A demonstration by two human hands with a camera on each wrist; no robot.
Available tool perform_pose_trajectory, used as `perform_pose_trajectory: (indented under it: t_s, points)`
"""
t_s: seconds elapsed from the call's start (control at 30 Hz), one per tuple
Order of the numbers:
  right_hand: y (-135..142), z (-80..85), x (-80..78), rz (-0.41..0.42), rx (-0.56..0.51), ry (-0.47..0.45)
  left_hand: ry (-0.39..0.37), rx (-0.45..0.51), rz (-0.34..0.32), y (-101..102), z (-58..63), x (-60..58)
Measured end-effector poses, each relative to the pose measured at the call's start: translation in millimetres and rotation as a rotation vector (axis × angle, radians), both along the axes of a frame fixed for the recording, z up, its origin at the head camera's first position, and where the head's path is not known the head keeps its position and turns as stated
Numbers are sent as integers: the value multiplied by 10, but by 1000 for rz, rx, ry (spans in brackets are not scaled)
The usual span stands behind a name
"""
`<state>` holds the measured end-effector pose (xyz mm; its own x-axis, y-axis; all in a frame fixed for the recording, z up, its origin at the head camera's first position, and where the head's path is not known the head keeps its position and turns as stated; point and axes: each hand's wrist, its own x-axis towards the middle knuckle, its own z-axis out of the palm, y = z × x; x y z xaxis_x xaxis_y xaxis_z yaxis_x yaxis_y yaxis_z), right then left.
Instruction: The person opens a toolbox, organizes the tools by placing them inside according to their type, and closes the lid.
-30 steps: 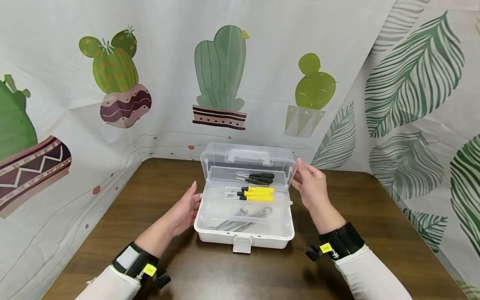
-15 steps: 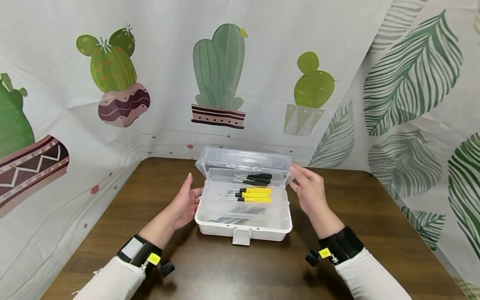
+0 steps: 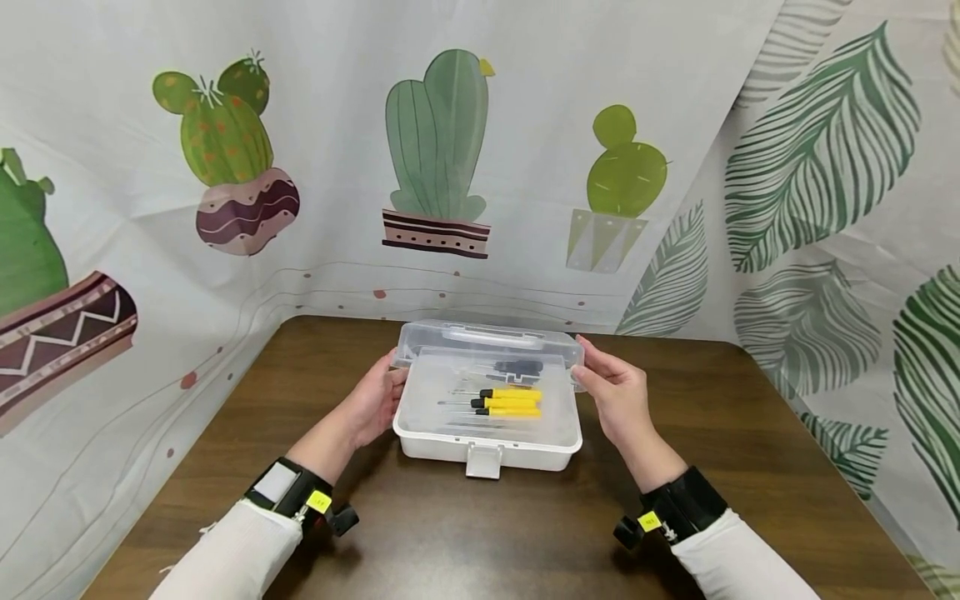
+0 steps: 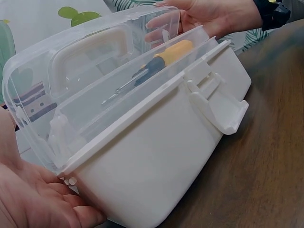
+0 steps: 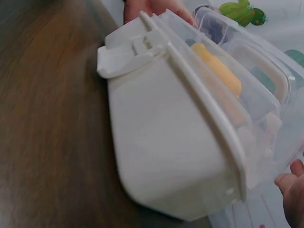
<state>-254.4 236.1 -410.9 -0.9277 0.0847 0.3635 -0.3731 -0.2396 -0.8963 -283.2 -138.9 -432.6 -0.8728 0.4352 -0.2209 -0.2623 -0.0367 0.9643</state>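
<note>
A white toolbox point(image 3: 487, 452) with a clear lid point(image 3: 487, 335) stands partly closed on the table. Yellow-handled screwdrivers point(image 3: 510, 403) lie in its upper tray; dark-handled ones point(image 3: 517, 368) show blurred through the lid. Wrenches underneath are mostly hidden. My right hand point(image 3: 618, 392) pinches the lid's right corner, thumb in front and fingers behind. At the other end, my left hand point(image 3: 371, 404) rests its fairly straight fingers point(image 4: 52, 199) against the box's left side. The white front latch point(image 3: 483, 460) hangs down, unfastened.
The brown wooden table point(image 3: 480, 542) reaches back to a white cloth point(image 3: 337, 125) printed with cacti and leaves. Black straps with small cameras point(image 3: 343, 518) sit on both wrists.
The lid has swung forward and down over the trays, with my right hand on its corner. The trays have folded inward, covering the wrenches. My left hand has come slightly closer to the box.
</note>
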Motion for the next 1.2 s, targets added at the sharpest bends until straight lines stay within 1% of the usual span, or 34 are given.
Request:
perform_pose_trajectory:
  t_s: [0.1, 0.27, 0.47, 0.6, 0.83, 0.97, 1.2]
  points:
    - [37, -58, 11, 10, 43, 41, 10, -6, 33, 12, -22, -16]
    - [72, -124, 37, -9, 124, 84, 11, 6, 65, 22, -46, -11]
    - [91, -172, 54, -8, 148, 117, 38, 6, 86, 31, -60, -9]
    - [109, -217, 59, -5, 166, 132, 50, 10, 95, 47, -68, -16]
    - [125, -281, 96, -24, 299, 145, 107, -28, 91, 65, -94, -16]
    - [134, -300, 104, -29, 330, 156, 128, -51, 92, 70, -114, -24]
    - [160, -337, 118, -33, 407, 149, 118, -83, 99, 78, -137, -61]
